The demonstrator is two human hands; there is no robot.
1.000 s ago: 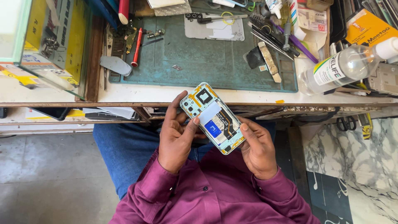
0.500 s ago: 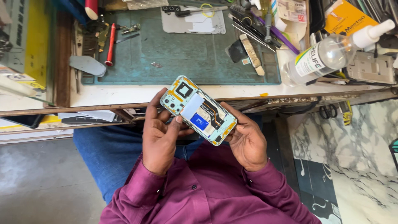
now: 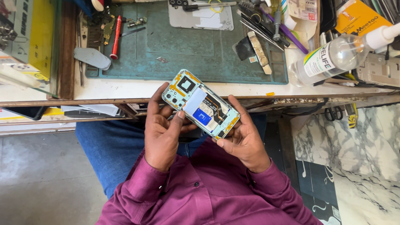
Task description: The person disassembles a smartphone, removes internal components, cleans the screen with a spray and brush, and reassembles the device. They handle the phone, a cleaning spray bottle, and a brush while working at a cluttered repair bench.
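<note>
In the head view, the left hand point(image 3: 163, 135) and the right hand point(image 3: 245, 141) together hold an opened smartphone with its back cover off, a pale green frame showing a white and blue battery and orange flex strips point(image 3: 201, 104). The phone lies tilted between the two hands, above the person's lap and just at the near edge of the worktop point(image 3: 125, 88). The left hand curls around the phone's camera end, its thumb pressed on the exposed inside near the battery. The right hand cups the opposite end from below, fingers bent along the lower edge and thumb resting on the side of the frame.

Beyond both hands, on the worktop, lies a teal rubber work mat point(image 3: 183, 46). Far beyond the left hand, at the mat's left side, a red-handled screwdriver point(image 3: 115, 37) lies lengthwise, with a flat grey oval plate point(image 3: 92, 58) just beside it. Beyond the right hand, off the mat's right side, a clear plastic bottle with a white nozzle point(image 3: 337, 56) lies on its side. Several thin metal tools and a purple-handled tool point(image 3: 271, 27) are heaped at the mat's far right corner.
</note>
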